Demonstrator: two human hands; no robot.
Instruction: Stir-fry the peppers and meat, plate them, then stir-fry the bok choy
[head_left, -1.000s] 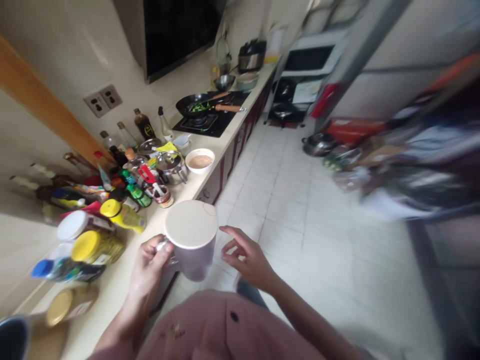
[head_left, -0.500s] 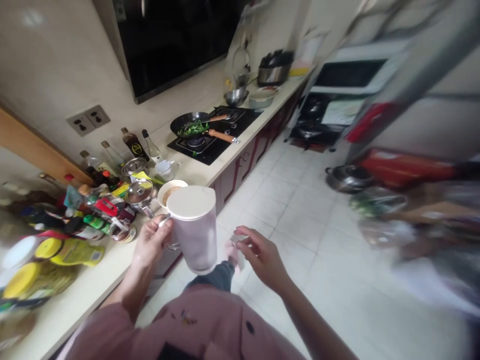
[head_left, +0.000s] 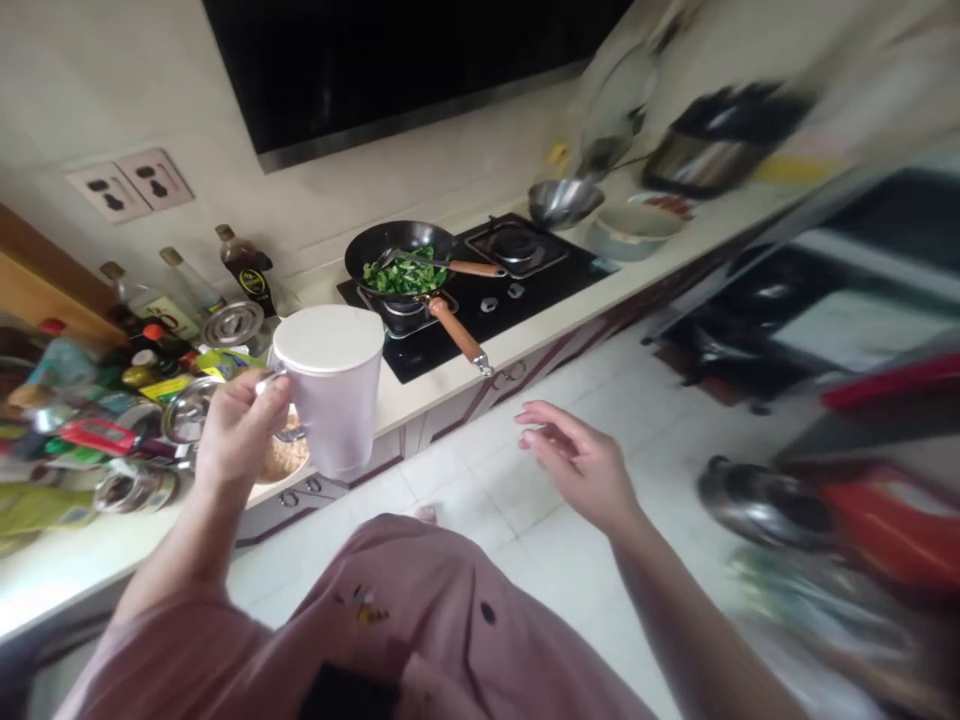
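My left hand (head_left: 244,425) grips the handle of a translucent pitcher (head_left: 335,410) with a white lid, held upright in front of the counter edge. Behind the pitcher, partly hidden by it, is a bowl (head_left: 283,460) of light brown food. My right hand (head_left: 577,465) hangs over the floor with fingers apart and nothing in it. Beyond the pitcher, a black wok (head_left: 360,248) rests on the left burner of the stove. Chopped green vegetables (head_left: 409,272) lie in it, and a spatula with a wooden handle (head_left: 478,268) leans inside.
Bottles, jars and packets crowd the counter (head_left: 45,590) at left. A metal bowl (head_left: 566,203), a pale pot (head_left: 634,235) and an electric cooker (head_left: 712,145) stand right of the stove (head_left: 420,355). At right on the floor sits a lidded pot (head_left: 757,500); bags beside it are blurred.
The view has moved closer to the stove. My left hand has carried the pitcher forward along the counter, and my right hand has shifted rightward, still holding nothing.
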